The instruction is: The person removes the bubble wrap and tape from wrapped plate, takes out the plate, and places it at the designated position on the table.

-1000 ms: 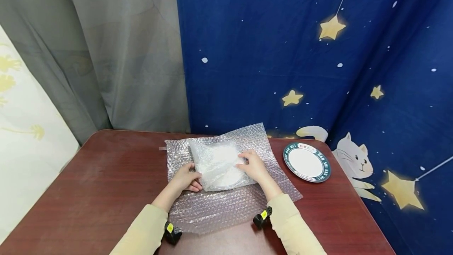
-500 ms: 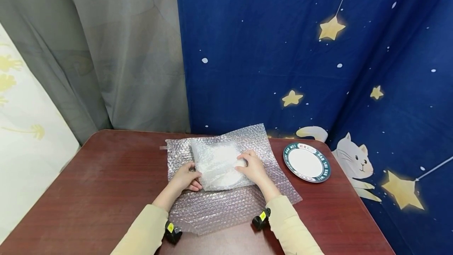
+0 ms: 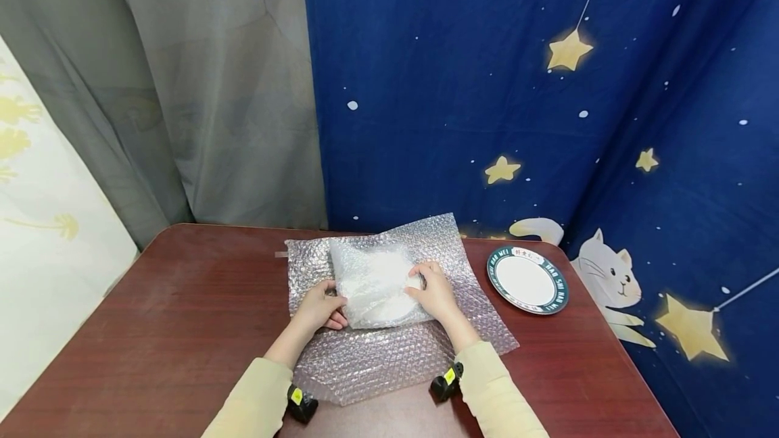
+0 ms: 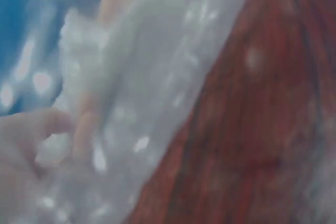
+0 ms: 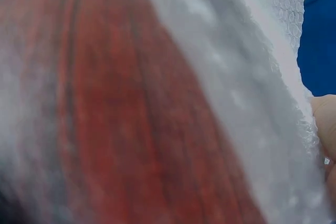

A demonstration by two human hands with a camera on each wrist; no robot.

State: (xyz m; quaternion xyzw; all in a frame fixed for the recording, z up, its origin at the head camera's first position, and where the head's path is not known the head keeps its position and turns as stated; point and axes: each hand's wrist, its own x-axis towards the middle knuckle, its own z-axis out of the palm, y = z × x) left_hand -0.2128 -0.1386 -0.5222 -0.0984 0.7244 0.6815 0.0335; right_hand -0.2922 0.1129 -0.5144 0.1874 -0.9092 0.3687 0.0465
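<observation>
A flat bundle wrapped in bubble wrap, with something white and round-edged showing through it, lies near the middle of the table. Under it spreads a larger sheet of bubble wrap. My left hand pinches the bundle's left edge between thumb and fingers, and the left wrist view shows this pinch blurred. At the bundle's right side, my right hand holds the edge with thumb and forefinger curved around it. Only a bit of the right fingers shows in the right wrist view. What exactly lies inside the wrap is hidden.
To the right of the sheet lies a white plate with a dark green lettered rim. A small clear strip sticks out from the sheet's far left corner. The red-brown table ends at a blue star-patterned curtain.
Both hands keep their hold on the bundle. Its far left corner has shifted slightly to the right, and the right wrist has moved a little left and nearer.
</observation>
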